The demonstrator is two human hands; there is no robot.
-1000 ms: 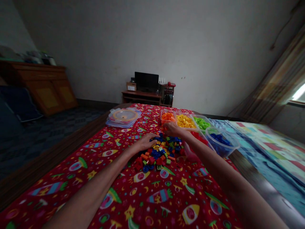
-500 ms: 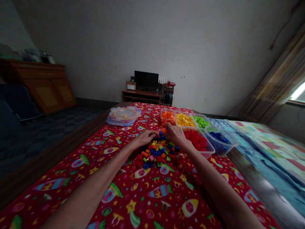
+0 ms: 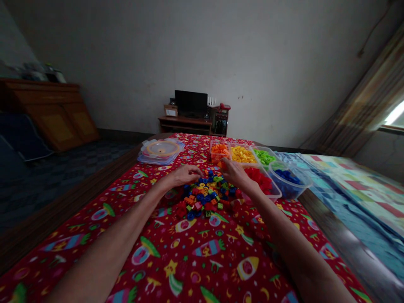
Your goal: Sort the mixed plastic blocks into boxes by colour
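Note:
A heap of mixed toy building bricks (image 3: 205,195) in blue, orange, red, green and yellow lies on the red patterned tablecloth (image 3: 202,269). My left hand (image 3: 186,174) hovers at the heap's far left edge, fingers curved and apart, with nothing visible in them. Just beyond the heap's right side, my right hand (image 3: 232,171) is closed, with an orange brick (image 3: 222,165) at its fingertips. It is close to the box of orange bricks (image 3: 220,150). Boxes of yellow bricks (image 3: 242,155), green bricks (image 3: 264,157), red bricks (image 3: 259,180) and blue bricks (image 3: 286,176) stand around it.
Stacked clear plastic lids (image 3: 160,150) lie at the table's far left. A bed with a patchwork cover (image 3: 362,176) adjoins the right side. Beyond the table, a monitor (image 3: 191,103) stands on a low desk, and a wooden cabinet (image 3: 57,113) is at the left.
My left hand has drawn back leftward from the heap and its fingers have spread. My right hand has shifted slightly toward the orange box with an orange brick. The view has tilted a little.

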